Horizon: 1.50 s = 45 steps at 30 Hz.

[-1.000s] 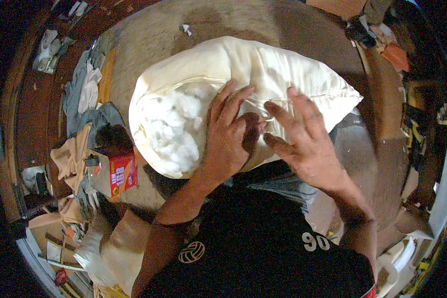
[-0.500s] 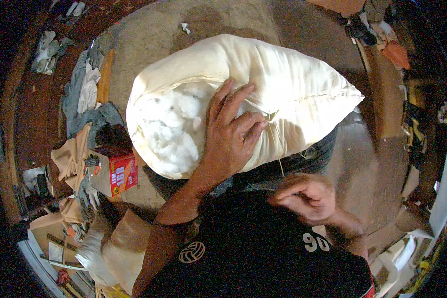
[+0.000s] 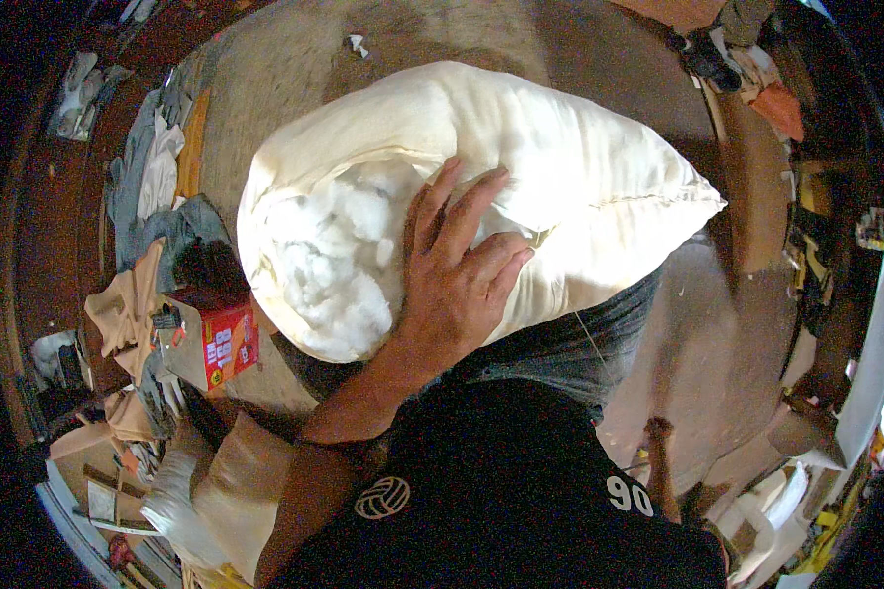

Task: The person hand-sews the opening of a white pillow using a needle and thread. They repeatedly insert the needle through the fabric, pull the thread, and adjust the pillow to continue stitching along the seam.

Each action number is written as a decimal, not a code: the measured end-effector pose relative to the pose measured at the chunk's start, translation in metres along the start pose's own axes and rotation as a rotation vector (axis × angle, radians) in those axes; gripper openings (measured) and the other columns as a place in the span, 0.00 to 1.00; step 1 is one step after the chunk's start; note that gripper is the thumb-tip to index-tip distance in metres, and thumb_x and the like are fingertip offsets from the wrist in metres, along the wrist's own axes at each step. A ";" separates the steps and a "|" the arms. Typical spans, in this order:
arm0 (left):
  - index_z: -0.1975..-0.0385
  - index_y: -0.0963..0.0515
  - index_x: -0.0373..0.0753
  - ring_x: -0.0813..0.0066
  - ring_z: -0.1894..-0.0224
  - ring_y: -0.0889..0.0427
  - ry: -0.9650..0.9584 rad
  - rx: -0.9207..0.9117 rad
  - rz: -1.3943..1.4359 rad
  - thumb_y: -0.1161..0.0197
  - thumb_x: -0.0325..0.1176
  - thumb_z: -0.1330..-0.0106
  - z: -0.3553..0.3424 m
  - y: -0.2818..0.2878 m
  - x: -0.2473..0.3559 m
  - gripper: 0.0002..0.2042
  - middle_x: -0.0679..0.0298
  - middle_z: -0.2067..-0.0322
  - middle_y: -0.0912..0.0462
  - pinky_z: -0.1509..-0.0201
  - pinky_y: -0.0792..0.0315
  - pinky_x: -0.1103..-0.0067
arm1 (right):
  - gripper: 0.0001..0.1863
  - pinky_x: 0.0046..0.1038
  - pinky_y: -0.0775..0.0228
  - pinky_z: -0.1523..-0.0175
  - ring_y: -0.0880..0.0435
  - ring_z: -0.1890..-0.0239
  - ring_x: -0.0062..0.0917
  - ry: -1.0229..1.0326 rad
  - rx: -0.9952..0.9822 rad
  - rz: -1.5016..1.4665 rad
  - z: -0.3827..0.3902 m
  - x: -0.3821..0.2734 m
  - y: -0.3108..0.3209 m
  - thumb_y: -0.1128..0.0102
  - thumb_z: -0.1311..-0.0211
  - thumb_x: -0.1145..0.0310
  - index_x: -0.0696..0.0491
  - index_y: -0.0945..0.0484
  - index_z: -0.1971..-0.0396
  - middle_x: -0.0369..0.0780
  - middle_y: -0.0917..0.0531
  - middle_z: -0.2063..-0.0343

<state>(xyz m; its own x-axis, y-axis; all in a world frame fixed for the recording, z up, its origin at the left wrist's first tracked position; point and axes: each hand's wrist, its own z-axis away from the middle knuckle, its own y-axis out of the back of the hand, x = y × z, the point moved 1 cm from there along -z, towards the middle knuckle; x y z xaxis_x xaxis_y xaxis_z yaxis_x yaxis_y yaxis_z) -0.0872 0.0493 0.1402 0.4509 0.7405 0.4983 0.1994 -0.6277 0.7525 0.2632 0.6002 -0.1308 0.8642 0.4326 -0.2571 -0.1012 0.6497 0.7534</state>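
A cream fabric pillow (image 3: 599,147) lies across my lap, open on its left part, where white fluffy stuffing (image 3: 329,265) shows. My left hand (image 3: 452,285) rests on it beside the opening, thumb and forefinger pinching the fabric at the seam, other fingers spread over the cloth. A thin thread (image 3: 591,339) runs from the pillow down toward the lower right. Down there my right hand (image 3: 658,437) is small, shadowed and drawn back, its fingers closed; what it holds is too small to make out.
A red-and-silver tin (image 3: 221,344) stands at the left among piled cloths (image 3: 142,157). Two plump cushions (image 3: 246,471) lie at the lower left. Brown and orange scraps (image 3: 776,108) and assorted clutter line the right. A small white scrap (image 3: 357,44) lies on the worn floor (image 3: 275,59).
My right hand has left the seam and pulled down and away to the right, with the thread now stretched after it. My left hand still presses the pillow, thumb now against forefinger.
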 end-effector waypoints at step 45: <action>0.61 0.17 0.38 0.59 0.53 0.18 -0.067 0.220 -0.058 0.34 0.21 0.49 -0.008 -0.001 -0.006 0.14 0.62 0.51 0.17 0.49 0.23 0.68 | 0.16 0.21 0.26 0.63 0.18 0.64 0.19 1.073 -0.655 -0.836 0.213 -0.538 0.051 0.43 0.26 0.68 0.59 0.20 0.45 0.38 0.15 0.64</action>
<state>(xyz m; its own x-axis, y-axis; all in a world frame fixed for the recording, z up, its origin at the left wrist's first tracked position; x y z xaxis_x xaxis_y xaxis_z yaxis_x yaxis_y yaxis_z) -0.0969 0.0475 0.1401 0.4881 0.7642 0.4217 0.4083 -0.6269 0.6635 -0.1020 0.2677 0.1744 0.0525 -0.1420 -0.9885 -0.2222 0.9634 -0.1502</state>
